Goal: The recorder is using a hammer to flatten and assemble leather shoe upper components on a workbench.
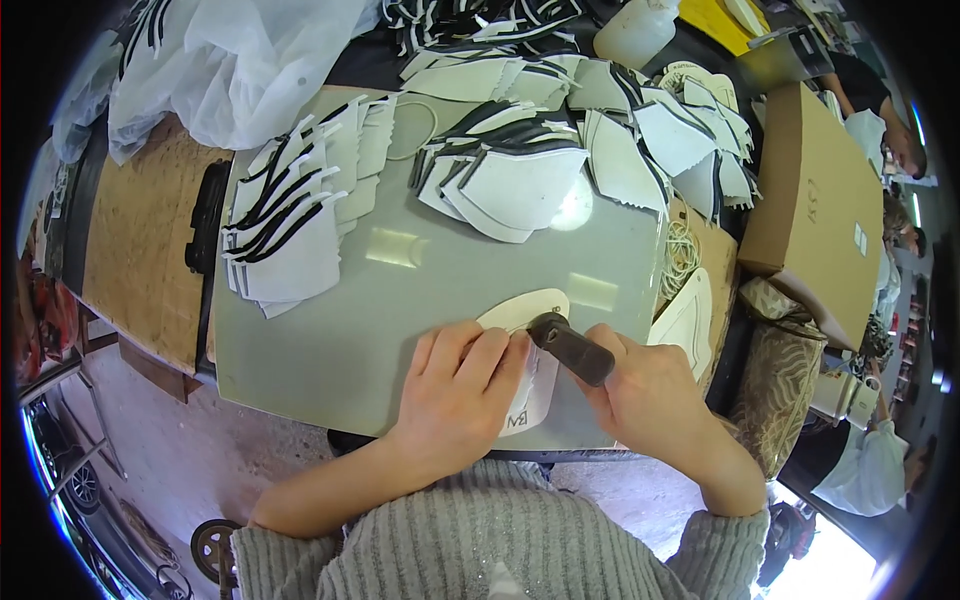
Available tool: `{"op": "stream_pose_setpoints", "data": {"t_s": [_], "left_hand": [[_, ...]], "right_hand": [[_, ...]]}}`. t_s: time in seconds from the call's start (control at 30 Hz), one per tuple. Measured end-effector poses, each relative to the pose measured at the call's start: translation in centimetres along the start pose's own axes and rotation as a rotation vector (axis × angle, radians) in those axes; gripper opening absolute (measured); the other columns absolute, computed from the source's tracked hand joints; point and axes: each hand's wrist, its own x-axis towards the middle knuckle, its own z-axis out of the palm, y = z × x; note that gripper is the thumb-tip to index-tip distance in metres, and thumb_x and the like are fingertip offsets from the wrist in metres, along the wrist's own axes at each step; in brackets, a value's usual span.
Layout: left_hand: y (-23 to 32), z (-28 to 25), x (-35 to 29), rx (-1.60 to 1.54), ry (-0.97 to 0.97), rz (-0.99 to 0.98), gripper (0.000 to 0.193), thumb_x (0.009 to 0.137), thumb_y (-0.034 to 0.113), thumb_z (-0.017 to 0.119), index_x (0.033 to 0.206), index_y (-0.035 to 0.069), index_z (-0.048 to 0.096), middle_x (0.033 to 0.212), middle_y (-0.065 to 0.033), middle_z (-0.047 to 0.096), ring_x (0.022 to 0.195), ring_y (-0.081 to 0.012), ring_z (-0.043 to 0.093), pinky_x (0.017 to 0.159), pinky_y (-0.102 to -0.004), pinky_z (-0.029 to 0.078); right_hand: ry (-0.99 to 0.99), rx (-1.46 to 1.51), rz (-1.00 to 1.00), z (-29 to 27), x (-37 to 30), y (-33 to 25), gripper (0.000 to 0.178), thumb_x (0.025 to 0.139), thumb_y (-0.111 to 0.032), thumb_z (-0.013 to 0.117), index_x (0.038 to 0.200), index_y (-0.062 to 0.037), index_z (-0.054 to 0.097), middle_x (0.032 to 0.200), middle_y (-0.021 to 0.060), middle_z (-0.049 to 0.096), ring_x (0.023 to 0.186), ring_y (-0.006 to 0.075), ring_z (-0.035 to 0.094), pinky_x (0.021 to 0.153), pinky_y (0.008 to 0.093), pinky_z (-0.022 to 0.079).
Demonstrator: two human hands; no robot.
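A cream, rounded flat piece (535, 400) with dark markings lies at the near middle of the grey-green work board (330, 360). My left hand (462, 385) is closed over its left side, fingers bent together and pressing on it; the fingertips and what they pinch are partly hidden. My right hand (650, 390) grips a dark hammer-like tool (572, 348), whose blunt end is over the piece, right beside my left fingertips. The tool's handle is mostly hidden in the hand. I cannot tell whether the tool touches the piece.
White cut pieces with black edging lie in stacks at the left (290, 250), middle (515, 185) and far right (690, 130). White templates (685, 325) and a coil of cord (680, 255) sit right. Beyond are a cardboard box (820, 210), a bottle (637, 32) and a plastic bag (230, 70).
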Motion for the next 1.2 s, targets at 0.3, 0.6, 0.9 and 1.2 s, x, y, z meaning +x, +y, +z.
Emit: {"op": "stream_pose_setpoints", "data": {"t_s": [0.3, 0.6, 0.9, 1.2], "left_hand": [[-0.2, -0.2, 0.0, -0.013, 0.038, 0.023, 0.029, 0.072, 0.005, 0.072, 0.100, -0.002, 0.071, 0.098, -0.0063, 0.058, 0.089, -0.0248, 0.057, 0.073, -0.0368, 0.047], [-0.3, -0.1, 0.2, -0.072, 0.043, -0.030, 0.026, 0.073, 0.002, 0.074, 0.099, 0.001, 0.071, 0.096, -0.0066, 0.062, 0.087, -0.0254, 0.059, 0.074, -0.0368, 0.047], [-1.0, 0.5, 1.6, -0.021, -0.034, -0.056, 0.020, 0.075, 0.004, 0.074, 0.088, 0.008, 0.059, 0.086, -0.0063, 0.059, 0.078, -0.0261, 0.055, 0.069, -0.0394, 0.039], [-1.2, 0.3, 1.4, -0.188, -0.023, -0.078, 0.027, 0.076, 0.003, 0.071, 0.097, 0.006, 0.054, 0.087, -0.0066, 0.058, 0.080, -0.0265, 0.055, 0.072, -0.0399, 0.040]], "right_hand": [[-0.015, -0.046, 0.012, -0.1, 0.6, -0.2, 0.022, 0.086, -0.016, 0.066, 0.091, -0.0037, 0.049, 0.069, 0.0110, 0.060, 0.056, 0.0301, 0.064, 0.049, 0.0398, 0.050], [0.111, 0.133, 0.008, -0.5, 0.1, 0.2, 0.017, 0.092, -0.012, 0.064, 0.107, -0.0039, 0.063, 0.070, 0.0121, 0.056, 0.056, 0.0345, 0.059, 0.051, 0.0412, 0.046], [-0.041, 1.074, 0.324, 0.3, -0.9, -0.3, 0.023, 0.104, -0.021, 0.052, 0.105, 0.0010, 0.056, 0.074, 0.0089, 0.066, 0.056, 0.0164, 0.064, 0.047, 0.0298, 0.047], [-0.141, 1.481, 0.394, 2.6, -0.2, 1.1, 0.038, 0.109, -0.034, 0.038, 0.111, 0.0015, 0.050, 0.105, 0.0162, 0.070, 0.100, 0.0199, 0.072, 0.045, 0.0203, 0.045]]}}
